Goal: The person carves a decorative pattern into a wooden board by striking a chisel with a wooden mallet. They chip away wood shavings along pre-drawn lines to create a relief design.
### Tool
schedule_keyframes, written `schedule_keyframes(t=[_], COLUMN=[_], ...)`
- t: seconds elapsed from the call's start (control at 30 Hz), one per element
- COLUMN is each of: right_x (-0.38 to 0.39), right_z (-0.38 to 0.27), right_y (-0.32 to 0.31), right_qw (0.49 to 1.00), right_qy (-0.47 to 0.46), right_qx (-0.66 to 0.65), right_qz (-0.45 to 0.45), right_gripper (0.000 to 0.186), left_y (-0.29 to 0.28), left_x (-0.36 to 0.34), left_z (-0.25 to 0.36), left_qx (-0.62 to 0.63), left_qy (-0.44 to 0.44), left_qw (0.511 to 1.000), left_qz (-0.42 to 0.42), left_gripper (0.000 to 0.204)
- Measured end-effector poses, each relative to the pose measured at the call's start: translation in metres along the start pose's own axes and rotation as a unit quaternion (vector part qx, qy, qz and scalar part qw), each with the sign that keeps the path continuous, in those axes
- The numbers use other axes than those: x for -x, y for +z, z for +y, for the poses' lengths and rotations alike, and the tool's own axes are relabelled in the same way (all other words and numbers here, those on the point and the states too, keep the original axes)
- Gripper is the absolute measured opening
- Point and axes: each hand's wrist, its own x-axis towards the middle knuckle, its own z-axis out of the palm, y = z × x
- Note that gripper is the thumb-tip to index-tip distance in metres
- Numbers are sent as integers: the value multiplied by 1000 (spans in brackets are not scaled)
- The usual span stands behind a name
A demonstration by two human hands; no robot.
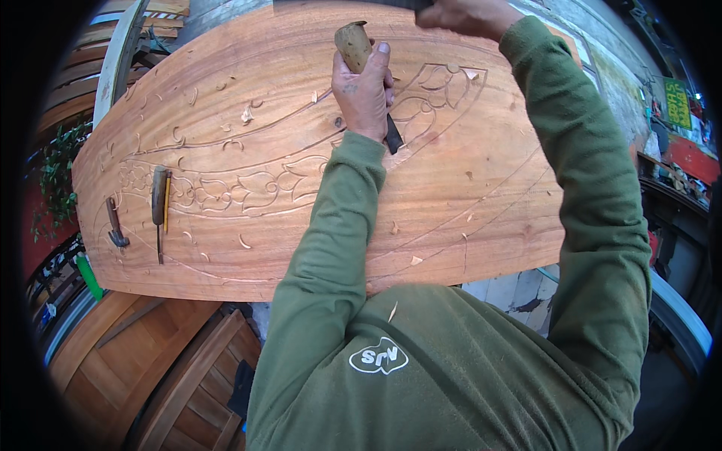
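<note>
My left hand [362, 101] is closed round the wooden handle [350, 41] of a chisel; its dark blade [392, 139] rests on a large wooden panel [481, 203] carved with floral outlines. Above and to the right, my right hand [459, 16] grips a dark tool [391, 4], only partly visible at the top edge. Pale shavings lie scattered over the panel. On its left part lie a long gouge [159, 203] with a wooden handle, a yellow pencil [167, 203] beside it, and a small dark hammer [116, 229].
Stacked wooden boards [75, 68] and a leafy plant [56, 188] stand at the left. Panelled wooden doors [120, 361] lie below left, near a green bottle [90, 278]. A yellow-green sign [677, 101] and red board [688, 161] show at the right.
</note>
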Motion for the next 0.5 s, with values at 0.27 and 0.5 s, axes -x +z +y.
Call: schedule_keyframes(t=[0.27, 0.5], right_x=[1, 22], right_z=[15, -5], right_y=[7, -7], right_qw=[992, 987], right_qy=[-88, -47], right_qx=[-44, -124], right_qz=[79, 90], right_gripper=[87, 83], left_y=[4, 4], left_x=[6, 15], left_z=[0, 18], left_qx=[6, 103], left_qy=[14, 27], left_qw=[1000, 994], left_qz=[-16, -3], left_gripper=[32, 32])
